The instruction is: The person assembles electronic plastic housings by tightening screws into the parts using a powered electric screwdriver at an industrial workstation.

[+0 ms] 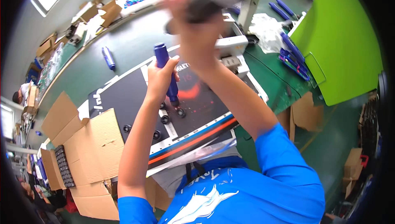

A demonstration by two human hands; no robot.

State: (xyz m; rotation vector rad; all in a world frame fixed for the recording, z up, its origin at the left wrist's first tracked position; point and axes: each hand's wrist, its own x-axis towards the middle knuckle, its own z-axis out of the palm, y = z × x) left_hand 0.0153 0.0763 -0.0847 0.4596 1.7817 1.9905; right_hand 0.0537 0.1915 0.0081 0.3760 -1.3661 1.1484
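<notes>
My left hand (159, 80) is wrapped round a dark blue cylinder (161, 52), holding it nearly upright with its lower end down near the black printed mat (205, 110). Several small black rings (180, 112) lie on the mat by that end, some nearer my left forearm. Raised above and to the right, my right hand (196, 34) is smeared by motion. It grips a black and grey tool (214, 2), too blurred to name its kind.
An open cardboard box (96, 148) stands at the left. Another blue cylinder (108, 58) lies on the green table. Behind my right arm are a white machine (232, 43) and a post (250, 8). At the right stands a bright green panel (337, 38).
</notes>
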